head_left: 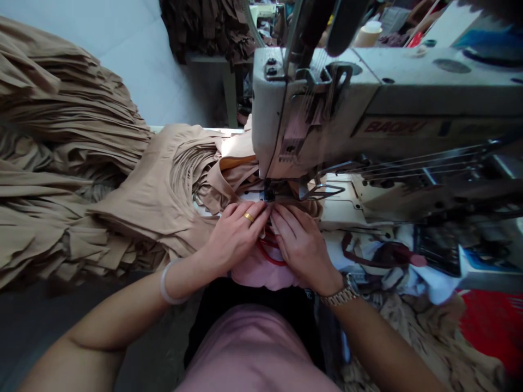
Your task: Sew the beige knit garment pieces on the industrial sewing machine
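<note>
Tan cloth pile: here, far left of the presser foot (268,194), a thick bank of layers (77,103), probably heavy as a lot, though each piece looks thin and limp.
Tan garment stack: just left of the foot, curved edges fanned out (157,182); soft, likely stretchy, so a single layer is best lifted by its free edge.
Left hand: in close on the foot's near-left side (235,234), fingers together and nearly flat; whether they pinch cloth, I cannot tell.
Tan cloth in work: right at the foot, largely hidden, a fold showing behind the right fingers (312,207); light, no breakage worry, but it could pucker; flat fingertips near the seam should suit.
Red curved band: on the foot's near side, between the wrists (272,257).
Right hand: near-right of the foot (302,242), fingers narrowed together, grip hidden.
Sewing machine: rising above the foot and stretching right (318,117).
</note>
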A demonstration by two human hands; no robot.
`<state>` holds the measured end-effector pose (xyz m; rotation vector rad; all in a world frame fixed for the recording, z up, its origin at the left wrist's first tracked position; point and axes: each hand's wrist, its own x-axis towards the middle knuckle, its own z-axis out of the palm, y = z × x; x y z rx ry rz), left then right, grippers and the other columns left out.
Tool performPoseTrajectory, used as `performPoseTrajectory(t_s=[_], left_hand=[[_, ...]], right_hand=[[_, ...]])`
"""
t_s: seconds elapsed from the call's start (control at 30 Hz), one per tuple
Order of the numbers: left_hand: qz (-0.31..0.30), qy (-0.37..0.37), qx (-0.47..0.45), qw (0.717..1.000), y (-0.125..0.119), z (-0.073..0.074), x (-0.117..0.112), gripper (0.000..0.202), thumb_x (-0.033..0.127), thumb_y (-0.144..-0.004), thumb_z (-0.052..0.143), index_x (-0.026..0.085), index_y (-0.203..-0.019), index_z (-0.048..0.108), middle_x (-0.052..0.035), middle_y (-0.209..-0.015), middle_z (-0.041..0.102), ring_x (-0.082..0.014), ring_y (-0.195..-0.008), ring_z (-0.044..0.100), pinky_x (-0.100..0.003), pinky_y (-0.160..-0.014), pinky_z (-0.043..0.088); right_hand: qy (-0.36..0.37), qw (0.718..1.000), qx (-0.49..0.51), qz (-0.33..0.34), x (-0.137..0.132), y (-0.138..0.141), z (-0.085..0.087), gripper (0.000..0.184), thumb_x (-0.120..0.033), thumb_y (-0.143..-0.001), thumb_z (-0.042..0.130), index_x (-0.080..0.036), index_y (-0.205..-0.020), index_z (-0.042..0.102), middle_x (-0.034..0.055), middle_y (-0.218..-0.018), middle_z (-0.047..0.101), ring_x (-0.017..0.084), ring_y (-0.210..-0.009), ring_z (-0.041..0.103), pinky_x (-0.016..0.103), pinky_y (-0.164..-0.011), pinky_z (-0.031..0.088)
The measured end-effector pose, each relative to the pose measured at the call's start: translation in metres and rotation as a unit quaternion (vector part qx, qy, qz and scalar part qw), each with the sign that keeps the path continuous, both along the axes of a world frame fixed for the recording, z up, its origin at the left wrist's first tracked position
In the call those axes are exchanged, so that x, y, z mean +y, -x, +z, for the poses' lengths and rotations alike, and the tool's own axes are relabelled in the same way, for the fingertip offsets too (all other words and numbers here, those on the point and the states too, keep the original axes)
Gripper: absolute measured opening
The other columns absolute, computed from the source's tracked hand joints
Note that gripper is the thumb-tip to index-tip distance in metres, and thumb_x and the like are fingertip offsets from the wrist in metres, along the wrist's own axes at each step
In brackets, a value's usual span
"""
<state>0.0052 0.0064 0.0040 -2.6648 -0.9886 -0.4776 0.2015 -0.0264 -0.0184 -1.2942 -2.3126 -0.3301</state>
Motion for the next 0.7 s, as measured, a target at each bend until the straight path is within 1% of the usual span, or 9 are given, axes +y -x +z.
performPoseTrajectory(t_s=[0.13, 0.3, 0.43, 0.6, 0.7], left_hand=[[-0.006, 0.000, -0.005, 1.000, 0.002, 0.003, 0.002, 0.034, 0.017, -0.103, 0.045, 0.009, -0.133, 0.059, -0.0127, -0.134, 0.062, -0.0247, -0.114, 0.058, -0.037, -0.089, 0.044], [0.019, 0.005, 0.003, 1.000, -0.001, 0.003, 0.006, 0.036, 0.016, -0.102, 0.044, 0.008, -0.134, 0.058, -0.0143, -0.136, 0.060, -0.0266, -0.118, 0.057, -0.039, -0.092, 0.045], [0.025, 0.017, 0.004, 1.000, -0.002, 0.003, 0.008, 0.036, 0.016, -0.102, 0.043, 0.007, -0.133, 0.058, -0.0147, -0.137, 0.060, -0.0267, -0.120, 0.057, -0.039, -0.092, 0.046], [0.015, 0.021, -0.002, 1.000, 0.000, 0.005, 0.009, 0.036, 0.016, -0.101, 0.046, 0.006, -0.134, 0.057, -0.0155, -0.139, 0.058, -0.0283, -0.122, 0.056, -0.041, -0.095, 0.047], [-0.024, 0.026, -0.015, 0.999, 0.006, 0.008, 0.011, 0.033, 0.017, -0.101, 0.048, 0.007, -0.131, 0.060, -0.0143, -0.136, 0.061, -0.0273, -0.121, 0.058, -0.040, -0.097, 0.048]], right_hand=[[0.002, 1.000, 0.028, -0.005, 0.002, 0.000, 0.000, 0.038, -0.019, -0.099, 0.045, -0.007, -0.132, 0.057, 0.0140, -0.134, 0.063, 0.026, -0.123, 0.054, 0.042, -0.103, 0.045], [0.008, 1.000, -0.008, -0.026, 0.009, 0.004, 0.004, 0.038, -0.024, -0.100, 0.045, -0.011, -0.133, 0.057, 0.0118, -0.136, 0.062, 0.026, -0.123, 0.053, 0.045, -0.103, 0.038], [0.022, 0.999, -0.003, -0.036, 0.014, 0.006, 0.007, 0.039, -0.025, -0.100, 0.044, -0.011, -0.135, 0.056, 0.0111, -0.137, 0.061, 0.026, -0.123, 0.053, 0.046, -0.106, 0.034], [0.030, 0.999, 0.005, -0.039, 0.016, 0.006, 0.007, 0.040, -0.026, -0.100, 0.045, -0.011, -0.135, 0.056, 0.0124, -0.137, 0.061, 0.027, -0.122, 0.053, 0.047, -0.106, 0.035], [0.010, 0.999, 0.033, -0.005, 0.015, 0.003, 0.006, 0.034, -0.022, -0.099, 0.047, -0.013, -0.128, 0.061, 0.0113, -0.130, 0.065, 0.025, -0.119, 0.056, 0.044, -0.105, 0.038]])
